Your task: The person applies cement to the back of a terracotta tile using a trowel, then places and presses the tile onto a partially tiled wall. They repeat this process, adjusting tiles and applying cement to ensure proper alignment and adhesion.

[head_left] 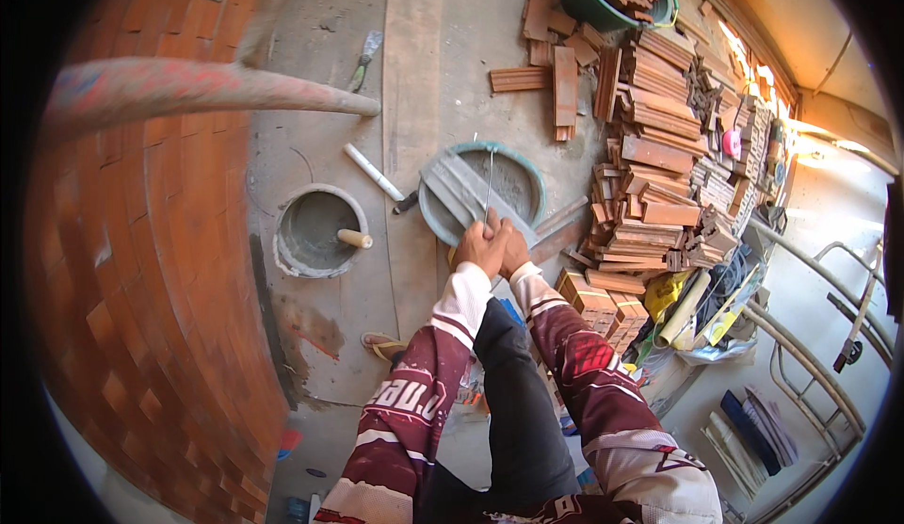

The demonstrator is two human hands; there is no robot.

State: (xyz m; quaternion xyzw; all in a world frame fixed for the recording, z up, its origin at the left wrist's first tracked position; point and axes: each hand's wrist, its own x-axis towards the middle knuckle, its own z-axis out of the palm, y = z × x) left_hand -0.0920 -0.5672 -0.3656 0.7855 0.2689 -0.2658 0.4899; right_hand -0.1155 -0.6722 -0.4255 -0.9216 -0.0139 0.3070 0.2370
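Two hands meet: left hand (478, 249) curled round a likely rod (490, 185), right hand (514, 252) unclear; best hold the rod steady above the basin (540, 185).

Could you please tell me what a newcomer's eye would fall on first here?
Probably the large pile of reddish-brown clay pieces on the right. Next, the bare left hand and bare right hand, close together by the round teal basin near the centre, and the orange brick wall filling the left side.
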